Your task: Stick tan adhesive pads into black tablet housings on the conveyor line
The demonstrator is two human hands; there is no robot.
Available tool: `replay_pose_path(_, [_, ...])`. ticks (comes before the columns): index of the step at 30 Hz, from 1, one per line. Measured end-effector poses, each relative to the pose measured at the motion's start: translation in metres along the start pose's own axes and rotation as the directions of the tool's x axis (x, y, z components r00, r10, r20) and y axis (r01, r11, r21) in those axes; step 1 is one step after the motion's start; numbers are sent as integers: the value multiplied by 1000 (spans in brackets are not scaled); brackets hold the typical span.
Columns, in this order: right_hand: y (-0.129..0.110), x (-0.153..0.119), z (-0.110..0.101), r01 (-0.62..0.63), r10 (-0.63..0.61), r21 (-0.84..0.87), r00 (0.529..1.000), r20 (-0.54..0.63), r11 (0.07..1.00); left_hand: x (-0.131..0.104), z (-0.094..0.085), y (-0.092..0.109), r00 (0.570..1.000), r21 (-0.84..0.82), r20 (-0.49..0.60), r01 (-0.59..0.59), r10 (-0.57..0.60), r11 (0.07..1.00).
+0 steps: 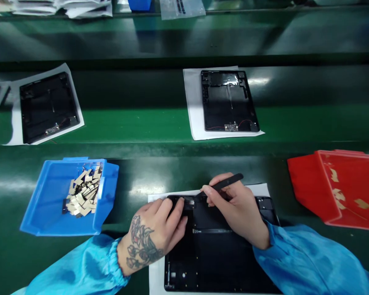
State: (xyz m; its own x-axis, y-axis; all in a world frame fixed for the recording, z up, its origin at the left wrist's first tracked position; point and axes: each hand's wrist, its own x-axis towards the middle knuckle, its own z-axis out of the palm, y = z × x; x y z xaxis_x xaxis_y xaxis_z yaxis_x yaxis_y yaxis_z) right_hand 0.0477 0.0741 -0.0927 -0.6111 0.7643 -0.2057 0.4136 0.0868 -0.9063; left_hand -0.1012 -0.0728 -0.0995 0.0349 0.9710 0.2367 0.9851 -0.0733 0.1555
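Note:
A black device housing [227,262] lies on a white sheet [156,272] in front of me. My right hand [238,207] is closed round black tweezers [227,181], whose tip points down at the housing's upper left part, beside a small silvery piece [190,202]. Left of that piece, my left hand [155,231] rests on the housing's upper left corner, fingers bent and close together. Whether anything is under its fingertips is hidden.
A blue bin [58,213] with many small pale pieces stands at the left. A red bin [309,184] holding a few scraps is at the right. Beyond, similar housings [230,102] lie on white sheets. Papers [89,8] sit on the far ledge.

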Motion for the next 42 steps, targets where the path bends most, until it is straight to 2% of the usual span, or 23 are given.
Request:
replay_pose_path(6, [-2,-4,2,151,-163,-213,986,-41,965,-1,0,0,1000,-29,20,7,-6,1000])
replay_pose_path(10, [-1,-8,2,332,-358,-327,933,-23,885,2,0,1,1000,-38,-22,-3,2,999])
replay_pose_path(12, [0,-9,3,379,-414,-368,910,-18,849,3,0,1,999,-61,-53,-10,7,998])
replay_pose_path(15, [2,-10,3,406,-449,-394,894,-17,824,4,2,1,998,-105,-64,-30,24,994])
replay_pose_path(23, [3,-9,3,452,-493,-412,870,7,791,3,2,-2,1000,-181,2,-1,2,983])
replay_pose_path(29, [8,-11,4,569,-608,-415,793,48,710,6,1,-2,999,-184,37,27,-20,983])
replay_pose_path(33, [8,-11,4,616,-646,-391,760,68,684,6,2,-2,998,-188,58,32,-22,982])
replay_pose_path(37, [6,-11,-2,612,-634,-315,772,40,726,6,1,-2,997,-179,73,39,-26,983])
replay_pose_path(39, [7,-12,-7,572,-589,-226,808,-8,788,6,0,-2,996,-184,83,49,-34,982])
replay_pose_path(42, [9,-15,-11,452,-460,-115,886,-53,885,8,-3,-1,991,-207,127,75,-50,975])
